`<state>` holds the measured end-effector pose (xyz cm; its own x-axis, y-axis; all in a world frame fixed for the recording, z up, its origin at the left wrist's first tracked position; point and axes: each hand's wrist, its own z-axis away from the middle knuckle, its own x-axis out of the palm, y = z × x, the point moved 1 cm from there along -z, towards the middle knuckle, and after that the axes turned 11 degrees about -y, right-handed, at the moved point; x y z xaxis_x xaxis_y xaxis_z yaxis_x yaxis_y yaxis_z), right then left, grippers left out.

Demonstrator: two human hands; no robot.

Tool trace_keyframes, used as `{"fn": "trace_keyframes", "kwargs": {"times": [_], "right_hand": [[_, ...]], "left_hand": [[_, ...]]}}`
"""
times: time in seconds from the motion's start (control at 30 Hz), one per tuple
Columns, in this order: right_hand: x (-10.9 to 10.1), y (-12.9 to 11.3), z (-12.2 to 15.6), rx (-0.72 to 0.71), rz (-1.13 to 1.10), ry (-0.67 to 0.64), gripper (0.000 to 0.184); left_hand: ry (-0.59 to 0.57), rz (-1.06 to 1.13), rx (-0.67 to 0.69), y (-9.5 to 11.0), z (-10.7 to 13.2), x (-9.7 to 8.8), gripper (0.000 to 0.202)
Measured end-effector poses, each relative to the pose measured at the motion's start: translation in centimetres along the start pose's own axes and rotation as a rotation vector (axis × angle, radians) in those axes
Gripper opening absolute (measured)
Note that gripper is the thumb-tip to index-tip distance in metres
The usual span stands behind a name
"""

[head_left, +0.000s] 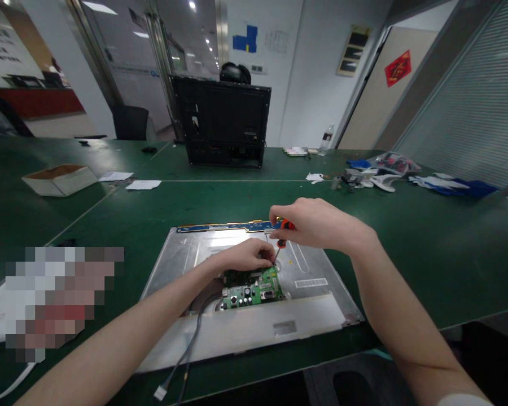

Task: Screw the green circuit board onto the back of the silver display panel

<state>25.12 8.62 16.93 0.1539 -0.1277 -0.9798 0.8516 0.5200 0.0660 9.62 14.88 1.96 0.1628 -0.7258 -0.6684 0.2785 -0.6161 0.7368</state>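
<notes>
I have a flat metal panel (pixel 254 324) at six o'clock on my green tabletop (pixel 220 200). An open box (pixel 63 185) sits at ten, white papers (pixel 144 184) beside it; a black screen housing (pixel 226 121) stands at twelve, a clear bottle (pixel 325 140) at one, a jumbled pile (pixel 366 176) at two.

The display panel's back (pixel 313 304) is smooth metal with a soft sheen; the circuit board (pixel 257 288) looks glossy. The screwdriver handle (pixel 288 225) looks like smooth plastic, the tabletop (pixel 224 200) smooth and faintly shiny, the monitor casing (pixel 226 121) matt plastic, the 2 sheets (pixel 144 184) matt paper.
</notes>
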Motion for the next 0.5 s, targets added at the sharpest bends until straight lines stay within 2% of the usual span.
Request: {"fn": "trace_keyframes", "kwargs": {"times": [0.23, 0.5], "right_hand": [[0.06, -0.27, 0.28, -0.098, -0.030, -0.008, 0.027], [0.26, 0.13, -0.36, 0.087, 0.051, 0.040, 0.033]], "left_hand": [[0.007, 0.026, -0.003, -0.28, -0.09, 0.12, 0.011], [0.011, 0.023, -0.006, 0.34, 0.03, -0.08, 0.007]]}}
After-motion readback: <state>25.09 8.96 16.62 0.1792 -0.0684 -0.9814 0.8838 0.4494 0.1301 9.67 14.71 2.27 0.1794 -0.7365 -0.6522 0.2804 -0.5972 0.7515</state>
